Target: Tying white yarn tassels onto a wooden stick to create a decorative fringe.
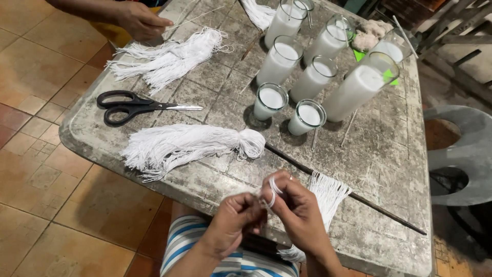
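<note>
White string (275, 188) wound round the right hand's (300, 210) fingers, the left hand (233, 220) pinching its other end, both grips closed on it. Just beyond lies a tassel bundle (189, 146); farther off, scissors (138, 106) on the worktop (379, 169).

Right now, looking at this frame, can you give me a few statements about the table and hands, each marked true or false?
1. Both hands, left hand and right hand, pinch white string. True.
2. The black scissors lie on the floor. False: they lie on the table.
3. The glasses of white wax are empty. False: filled.
4. Another person's hand rests at the far edge. True.
</note>
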